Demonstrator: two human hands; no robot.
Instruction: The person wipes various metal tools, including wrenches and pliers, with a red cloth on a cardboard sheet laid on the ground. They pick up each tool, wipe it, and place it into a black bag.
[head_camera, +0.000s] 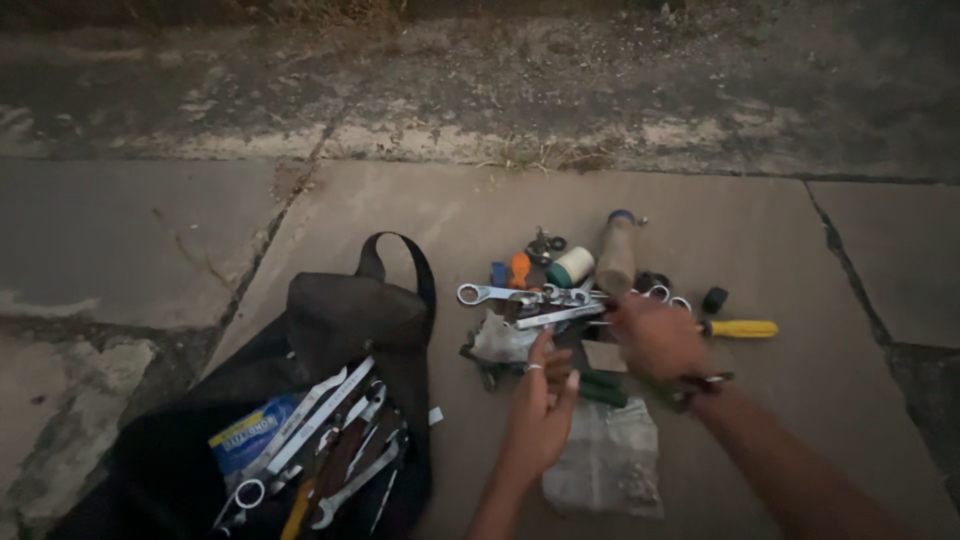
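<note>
My left hand (540, 405) hovers over a pile of tools on the pavement, fingers loosely curled, a ring on one finger; nothing clearly in it. My right hand (655, 335) reaches into the pile and is blurred; whether it grips a tool I cannot tell. Right by it lie several silver wrenches (520, 297), a yellow-handled screwdriver (738, 328) and green-handled tools (603, 388). A clear plastic bag (607, 460) lies beneath my left hand.
An open black tool bag (340, 330) at the left holds several wrenches (340, 450) and a blue packet (250, 432). A brownish bottle (616, 250), a white and green roll (572, 266) and small dark parts (714, 299) lie beyond the pile. Cracked concrete slabs surround everything.
</note>
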